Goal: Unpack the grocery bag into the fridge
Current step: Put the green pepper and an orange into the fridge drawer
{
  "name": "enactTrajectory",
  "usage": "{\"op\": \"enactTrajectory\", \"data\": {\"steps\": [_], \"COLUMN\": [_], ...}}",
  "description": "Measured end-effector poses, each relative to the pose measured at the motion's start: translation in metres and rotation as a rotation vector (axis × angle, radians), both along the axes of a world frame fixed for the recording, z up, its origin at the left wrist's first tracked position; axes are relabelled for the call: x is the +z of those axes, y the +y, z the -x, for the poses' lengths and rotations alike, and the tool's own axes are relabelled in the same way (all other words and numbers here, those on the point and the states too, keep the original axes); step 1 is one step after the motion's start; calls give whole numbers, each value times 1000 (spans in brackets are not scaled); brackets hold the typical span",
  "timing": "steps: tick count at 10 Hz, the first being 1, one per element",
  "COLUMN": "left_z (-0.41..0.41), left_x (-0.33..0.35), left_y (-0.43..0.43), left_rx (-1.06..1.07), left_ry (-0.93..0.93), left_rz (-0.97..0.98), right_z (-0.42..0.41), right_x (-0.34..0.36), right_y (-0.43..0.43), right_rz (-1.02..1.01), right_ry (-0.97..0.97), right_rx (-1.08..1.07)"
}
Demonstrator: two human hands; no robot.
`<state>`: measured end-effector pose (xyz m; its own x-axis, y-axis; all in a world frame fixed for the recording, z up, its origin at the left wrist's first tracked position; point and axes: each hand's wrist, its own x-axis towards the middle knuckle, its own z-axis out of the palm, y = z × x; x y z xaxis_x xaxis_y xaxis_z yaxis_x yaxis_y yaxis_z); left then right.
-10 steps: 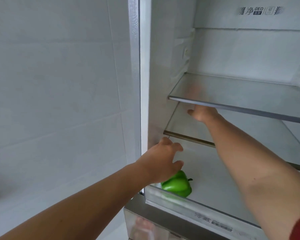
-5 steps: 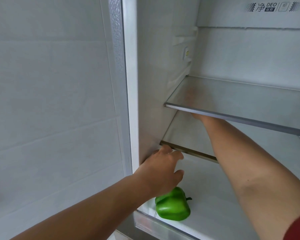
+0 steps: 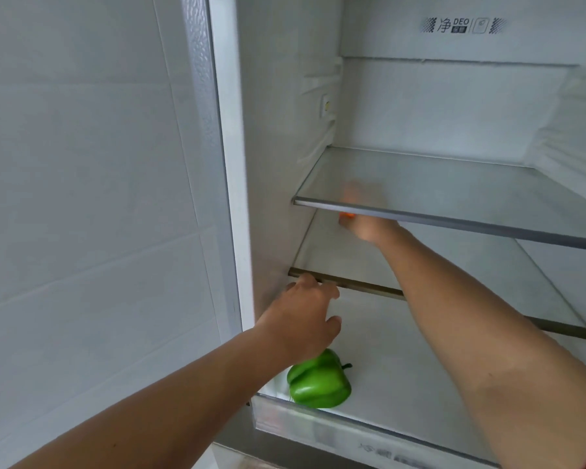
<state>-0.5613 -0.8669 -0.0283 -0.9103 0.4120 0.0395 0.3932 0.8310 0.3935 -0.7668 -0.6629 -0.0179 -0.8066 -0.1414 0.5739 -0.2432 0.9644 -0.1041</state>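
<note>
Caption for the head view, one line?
Left hand open above a glossy green bell pepper; right hand reaches under the fridge's upper glass shelf.

Both arms reach forward; the left hand (image 3: 301, 319) hovers loosely curled, the right hand (image 3: 369, 226) is higher, fingers perhaps closed.

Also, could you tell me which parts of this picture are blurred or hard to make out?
Head view: the right hand is smeared, partly a haze through the glass shelf; the orange thing there is too hidden to identify; the green pepper and left hand look fairly sharp.
</note>
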Motion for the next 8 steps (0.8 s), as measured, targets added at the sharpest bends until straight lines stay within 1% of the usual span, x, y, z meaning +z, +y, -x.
{"op": "enactTrajectory", "data": {"steps": [1, 2, 3, 4, 5, 6, 8], "left_z": [-2, -7, -13, -19, -23, -26, -34], "left_x": [1, 0, -1, -2, -3, -4, -4], "left_y": [-1, -4, -5, -4, -1, 3, 3], "left_rx": [-23, -50, -79, -121, -144, -158, -180], "left_ry": [-9, -26, -51, -81, -90, -89, -99], "left_rz": [17, 16, 9, 18, 32, 44, 83], "right_z": [-60, -102, -149, -197, -240, -273, -288], "right_x": [4, 11, 15, 21, 24, 16, -12], "right_y": [-13, -15, -13, -10, -10, -7, 1], "right_rz": [122, 131, 199, 351, 401, 374, 223], "right_ry": [-311, -404, -401, -465, -414, -465, -887], "right_rx": [-17, -74, -83, -71, -98, -141, -237]}}
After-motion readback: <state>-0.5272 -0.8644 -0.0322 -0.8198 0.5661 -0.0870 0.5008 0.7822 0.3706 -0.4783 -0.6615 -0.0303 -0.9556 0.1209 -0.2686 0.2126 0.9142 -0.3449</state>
